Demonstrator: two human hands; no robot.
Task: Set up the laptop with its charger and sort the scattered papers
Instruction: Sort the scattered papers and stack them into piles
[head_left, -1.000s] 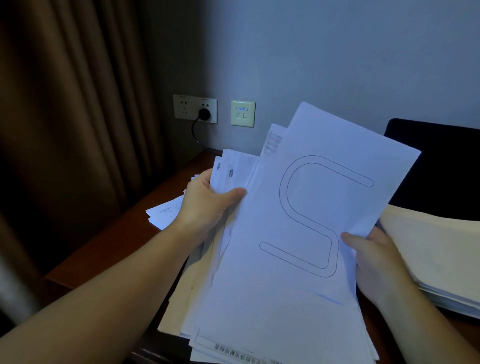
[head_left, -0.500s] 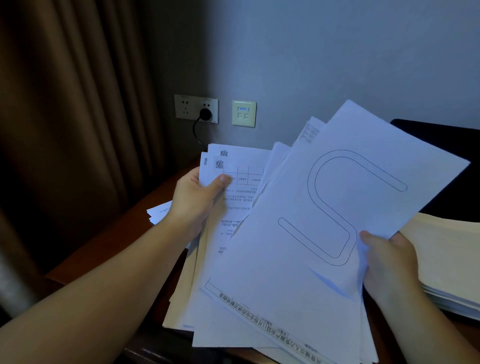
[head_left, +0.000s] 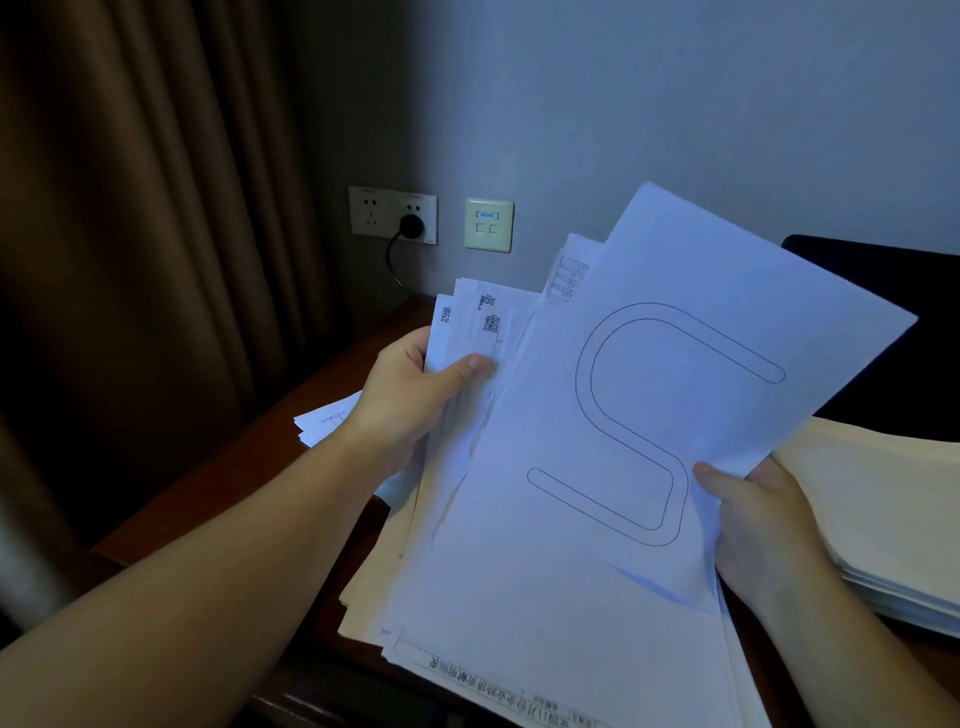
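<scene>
I hold a loose stack of white papers (head_left: 597, 519) above the desk; its top sheet bears a large outlined S shape. My left hand (head_left: 410, 395) grips the stack's left edge, thumb on top near sheets with QR codes. My right hand (head_left: 758, 525) pinches the right edge, thumb on the top sheet. A black charger plug (head_left: 411, 225) sits in the wall socket (head_left: 393, 214), its cable dropping behind the papers. The dark laptop lid (head_left: 893, 332) stands open at the right, mostly hidden. A few more sheets (head_left: 327, 423) lie on the desk under my left wrist.
A thick cream pile of folders and paper (head_left: 883, 519) lies on the right of the brown wooden desk (head_left: 223, 488). A brown curtain (head_left: 145, 234) hangs at the left. A cream network wall plate (head_left: 489, 224) is beside the socket.
The sheets, fanned apart half a second ago, have been pushed back together: my right hand moved left with the S sheet and my left hand's sheets slid under it.
</scene>
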